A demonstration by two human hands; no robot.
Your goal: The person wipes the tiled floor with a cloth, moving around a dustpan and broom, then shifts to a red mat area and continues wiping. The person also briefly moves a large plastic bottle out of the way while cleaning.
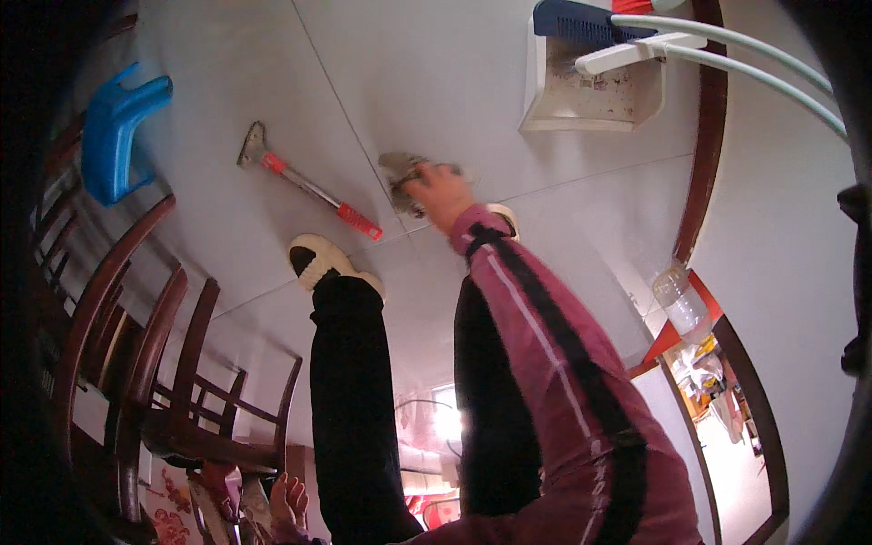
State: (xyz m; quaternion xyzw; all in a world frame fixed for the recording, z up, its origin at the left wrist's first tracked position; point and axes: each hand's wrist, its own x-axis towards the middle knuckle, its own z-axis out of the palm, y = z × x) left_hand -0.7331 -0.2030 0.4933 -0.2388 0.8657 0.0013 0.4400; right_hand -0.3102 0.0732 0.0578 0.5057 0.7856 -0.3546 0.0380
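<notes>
My right hand (442, 195) reaches down to the floor, its fingers bent over a crumpled grey rag (398, 167) and pressing it on the tiles. Part of the rag is hidden under the hand. Left of it lies a long-handled scraper (313, 189) with a red grip and a dirty, wide metal head. Low at the left, beside my leg, my left hand (289, 498) is held away from the floor with its fingers stretched out and nothing in it.
A white dustpan (595, 95) with dirt in it and a dark blue broom head (581, 23) stand at the far right. A blue plastic stool (113, 136) and dark wooden chairs (182, 363) line the left. A clear jar (681, 304) is by the right wall.
</notes>
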